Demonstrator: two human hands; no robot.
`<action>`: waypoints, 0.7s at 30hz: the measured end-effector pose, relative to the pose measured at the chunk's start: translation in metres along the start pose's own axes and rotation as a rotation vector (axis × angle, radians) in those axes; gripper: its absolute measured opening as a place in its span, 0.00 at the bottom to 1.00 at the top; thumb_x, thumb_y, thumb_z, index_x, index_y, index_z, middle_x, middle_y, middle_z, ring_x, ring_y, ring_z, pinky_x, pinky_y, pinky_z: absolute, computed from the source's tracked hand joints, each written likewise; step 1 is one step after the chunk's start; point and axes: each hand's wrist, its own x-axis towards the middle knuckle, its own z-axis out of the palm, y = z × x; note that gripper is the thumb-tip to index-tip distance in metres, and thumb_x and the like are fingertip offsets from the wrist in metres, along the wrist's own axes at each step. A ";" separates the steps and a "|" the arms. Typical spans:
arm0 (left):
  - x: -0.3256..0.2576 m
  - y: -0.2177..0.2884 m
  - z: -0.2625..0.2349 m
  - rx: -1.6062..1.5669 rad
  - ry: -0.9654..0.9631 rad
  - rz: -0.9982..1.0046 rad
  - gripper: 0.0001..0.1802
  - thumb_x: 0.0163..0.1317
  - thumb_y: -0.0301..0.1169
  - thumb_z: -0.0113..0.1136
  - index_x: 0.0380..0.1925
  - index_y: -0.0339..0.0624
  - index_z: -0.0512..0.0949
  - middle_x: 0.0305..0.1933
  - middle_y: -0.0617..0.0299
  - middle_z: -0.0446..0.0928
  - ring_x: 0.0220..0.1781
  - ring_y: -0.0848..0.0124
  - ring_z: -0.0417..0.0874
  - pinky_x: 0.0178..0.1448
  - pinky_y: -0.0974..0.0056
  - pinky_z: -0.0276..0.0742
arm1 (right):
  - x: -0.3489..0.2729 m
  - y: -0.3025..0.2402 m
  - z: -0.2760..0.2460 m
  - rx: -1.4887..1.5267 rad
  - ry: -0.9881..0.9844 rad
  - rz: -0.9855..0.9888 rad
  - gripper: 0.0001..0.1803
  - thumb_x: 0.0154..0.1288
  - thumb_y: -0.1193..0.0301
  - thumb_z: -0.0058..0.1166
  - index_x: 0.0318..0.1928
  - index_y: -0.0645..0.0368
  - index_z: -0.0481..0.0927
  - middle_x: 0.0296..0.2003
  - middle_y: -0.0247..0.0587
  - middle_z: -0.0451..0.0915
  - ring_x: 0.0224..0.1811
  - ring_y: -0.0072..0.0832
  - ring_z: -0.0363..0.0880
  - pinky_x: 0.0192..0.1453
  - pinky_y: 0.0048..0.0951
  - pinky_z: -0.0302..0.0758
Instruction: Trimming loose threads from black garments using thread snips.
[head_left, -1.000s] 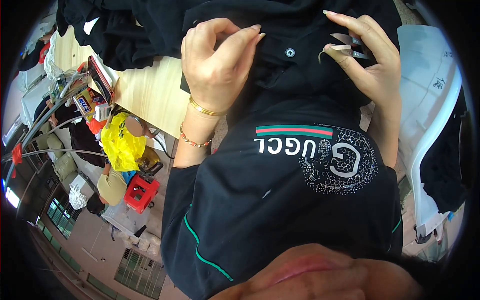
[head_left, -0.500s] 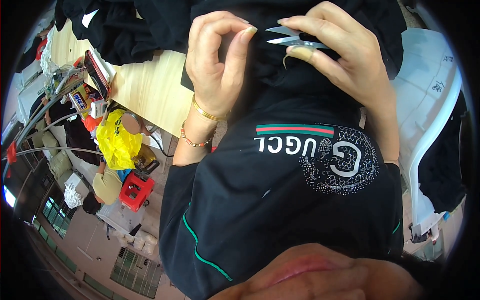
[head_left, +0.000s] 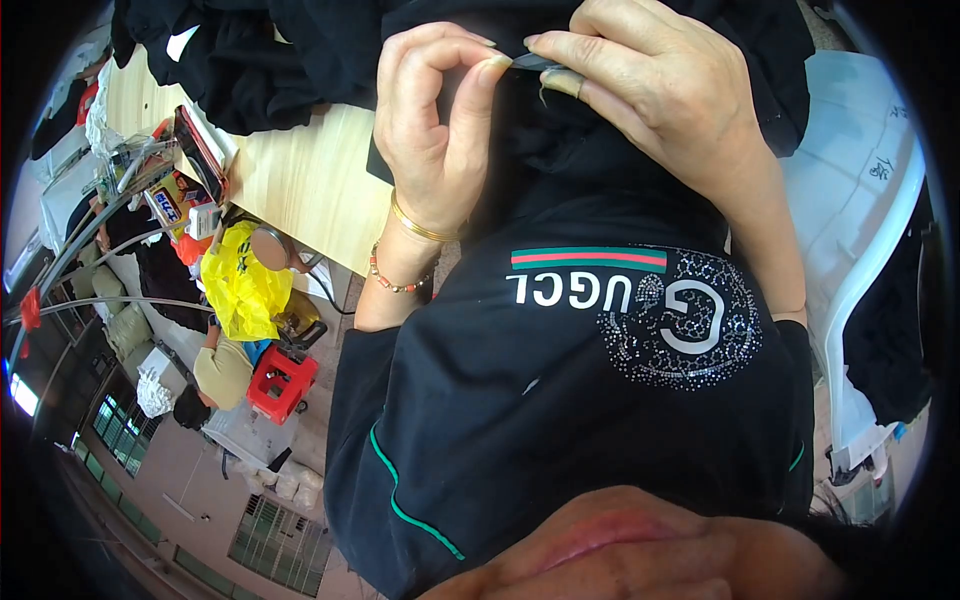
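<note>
My left hand (head_left: 435, 125) is closed in a pinch, thumb and forefinger together at the tips. Whatever lies between them is too small or dark to make out. Close against those fingertips, my right hand (head_left: 665, 95) grips a pair of thread snips (head_left: 532, 62). Their blades look nearly closed and point left; most of the tool is hidden by my fingers. A tan wrap (head_left: 563, 82) covers a digit of the right hand, with a loose end hanging from it. Black cloth (head_left: 560, 165) lies below and behind both hands.
More black cloth (head_left: 270, 65) is heaped on the pale wooden table (head_left: 300, 170) at the left. A white curved trough (head_left: 850, 150) stands at the right. Boxes, a yellow plastic bag (head_left: 240, 285) and a red stool (head_left: 282, 382) are further left, near another person (head_left: 222, 372).
My right hand has moved left, bringing the snips up to my left fingertips. The blades were spread apart before and have come together. My left hand has hardly shifted.
</note>
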 end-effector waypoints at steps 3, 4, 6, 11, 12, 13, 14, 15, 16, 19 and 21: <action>0.003 0.000 -0.011 0.059 0.035 -0.013 0.04 0.64 0.24 0.65 0.37 0.38 0.79 0.45 0.57 0.75 0.35 0.73 0.76 0.39 0.71 0.73 | 0.052 -0.027 -0.033 -0.097 -0.778 0.596 0.13 0.53 0.69 0.68 0.39 0.58 0.85 0.32 0.38 0.78 0.32 0.32 0.80 0.34 0.28 0.76; 0.006 0.004 -0.017 0.112 0.052 -0.017 0.05 0.63 0.24 0.66 0.37 0.38 0.79 0.47 0.57 0.74 0.32 0.75 0.75 0.37 0.71 0.72 | 0.054 -0.026 -0.037 -0.112 -0.773 0.625 0.12 0.53 0.69 0.68 0.39 0.57 0.85 0.32 0.39 0.78 0.32 0.33 0.80 0.35 0.28 0.76; 0.011 0.005 -0.031 0.153 0.077 -0.044 0.18 0.59 0.25 0.71 0.48 0.40 0.77 0.52 0.58 0.70 0.26 0.79 0.70 0.30 0.73 0.67 | 0.036 -0.020 -0.055 -0.034 -0.668 0.611 0.16 0.55 0.77 0.67 0.46 0.62 0.83 0.35 0.38 0.80 0.34 0.28 0.79 0.39 0.24 0.74; 0.038 0.008 -0.052 0.509 -0.415 -0.031 0.20 0.54 0.40 0.73 0.44 0.45 0.80 0.38 0.58 0.82 0.37 0.57 0.85 0.39 0.61 0.81 | 0.024 -0.013 -0.099 0.050 -0.436 0.787 0.19 0.52 0.80 0.68 0.47 0.66 0.83 0.35 0.39 0.78 0.37 0.26 0.74 0.44 0.23 0.70; 0.044 0.017 -0.059 0.443 -0.544 -0.040 0.18 0.55 0.33 0.74 0.42 0.41 0.79 0.37 0.54 0.81 0.36 0.57 0.85 0.41 0.64 0.80 | 0.023 -0.016 -0.107 0.073 -0.384 0.903 0.18 0.54 0.80 0.67 0.48 0.67 0.83 0.38 0.40 0.79 0.38 0.25 0.75 0.46 0.23 0.71; 0.056 0.025 -0.066 0.290 -0.745 -0.095 0.16 0.55 0.30 0.73 0.41 0.39 0.79 0.37 0.54 0.82 0.36 0.61 0.86 0.41 0.64 0.80 | 0.016 -0.018 -0.118 0.070 -0.311 0.938 0.18 0.56 0.80 0.67 0.48 0.67 0.82 0.40 0.41 0.79 0.40 0.25 0.76 0.48 0.23 0.71; 0.075 0.030 -0.074 0.131 -0.840 -0.107 0.15 0.56 0.30 0.71 0.42 0.39 0.79 0.34 0.55 0.80 0.34 0.62 0.85 0.39 0.64 0.79 | 0.009 -0.017 -0.127 0.065 -0.237 0.973 0.17 0.57 0.79 0.66 0.48 0.67 0.82 0.42 0.41 0.80 0.43 0.26 0.77 0.50 0.23 0.72; 0.097 0.041 -0.083 -0.041 -0.941 -0.122 0.15 0.57 0.31 0.68 0.43 0.39 0.79 0.31 0.56 0.79 0.31 0.63 0.84 0.38 0.63 0.78 | 0.007 -0.016 -0.140 0.014 -0.210 0.940 0.17 0.60 0.79 0.65 0.50 0.68 0.81 0.45 0.43 0.80 0.47 0.27 0.78 0.55 0.23 0.72; 0.117 0.038 -0.096 -0.121 -0.843 0.092 0.19 0.51 0.20 0.68 0.45 0.31 0.79 0.36 0.55 0.81 0.37 0.68 0.85 0.39 0.68 0.77 | 0.004 -0.013 -0.146 0.016 -0.165 0.959 0.17 0.61 0.78 0.64 0.51 0.68 0.80 0.46 0.43 0.80 0.48 0.27 0.78 0.57 0.24 0.71; 0.185 0.031 -0.167 -0.358 -0.224 -0.203 0.25 0.55 0.24 0.65 0.55 0.34 0.76 0.51 0.51 0.79 0.52 0.60 0.82 0.56 0.61 0.77 | -0.009 -0.008 -0.163 -0.072 -0.066 0.978 0.17 0.65 0.78 0.60 0.54 0.69 0.80 0.50 0.44 0.81 0.53 0.28 0.78 0.62 0.27 0.70; 0.239 0.029 -0.168 -0.593 -0.107 -0.175 0.32 0.53 0.20 0.67 0.60 0.37 0.73 0.57 0.49 0.76 0.61 0.56 0.77 0.66 0.59 0.73 | -0.013 -0.008 -0.168 -0.160 0.002 1.007 0.17 0.67 0.78 0.59 0.55 0.69 0.79 0.54 0.45 0.81 0.56 0.28 0.79 0.63 0.28 0.71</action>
